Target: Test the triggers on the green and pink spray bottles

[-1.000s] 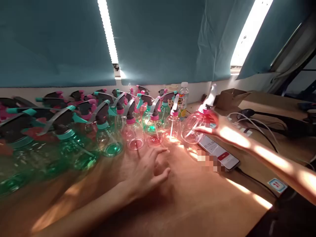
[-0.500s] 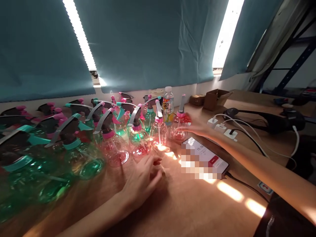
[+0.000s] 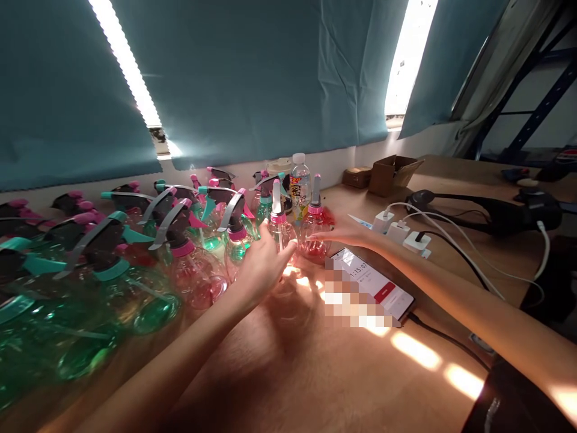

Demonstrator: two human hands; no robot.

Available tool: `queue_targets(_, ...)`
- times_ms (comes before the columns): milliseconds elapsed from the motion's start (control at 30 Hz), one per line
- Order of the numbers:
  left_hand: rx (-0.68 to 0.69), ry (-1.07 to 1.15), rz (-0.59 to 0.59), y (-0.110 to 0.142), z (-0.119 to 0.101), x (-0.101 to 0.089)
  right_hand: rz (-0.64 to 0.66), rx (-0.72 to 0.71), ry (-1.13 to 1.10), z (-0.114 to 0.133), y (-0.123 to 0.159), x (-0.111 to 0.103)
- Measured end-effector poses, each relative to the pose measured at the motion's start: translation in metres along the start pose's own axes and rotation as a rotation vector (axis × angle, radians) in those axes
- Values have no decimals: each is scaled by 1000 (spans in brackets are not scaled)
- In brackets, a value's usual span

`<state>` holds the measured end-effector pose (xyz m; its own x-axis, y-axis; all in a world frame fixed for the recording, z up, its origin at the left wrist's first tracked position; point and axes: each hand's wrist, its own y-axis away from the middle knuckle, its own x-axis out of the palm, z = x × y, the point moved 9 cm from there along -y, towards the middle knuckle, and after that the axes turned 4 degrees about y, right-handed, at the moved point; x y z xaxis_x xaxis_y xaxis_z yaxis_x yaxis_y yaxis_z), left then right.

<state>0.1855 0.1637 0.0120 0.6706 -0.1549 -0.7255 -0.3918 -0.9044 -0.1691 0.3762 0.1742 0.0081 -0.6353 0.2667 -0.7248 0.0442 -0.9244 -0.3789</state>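
Spray bottles (image 3: 155, 310) are standing from nine to twelve o'clock, left hand (image 3: 261, 264) spreading beside a pink one (image 3: 278, 219), right hand (image 3: 347, 231) curving around another (image 3: 315, 234), grip unclear, a sideways nudge risking toppled neighbours.

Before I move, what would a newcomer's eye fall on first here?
Probably the crowd of translucent green and pink plastic spray bottles filling the left and middle of the brown table. Next, the phone with a lit white screen and red button, right of centre. Behind, two glaring strips of light break up the dark teal curtain.
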Motion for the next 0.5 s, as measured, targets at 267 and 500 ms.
queue_targets(267,-20,-77,-9,-9,0,4,90,-73,-91,-3,-4,12)
queue_targets(500,-12,-74,45,6,0,4,73,-35,-57,-6,8,9)
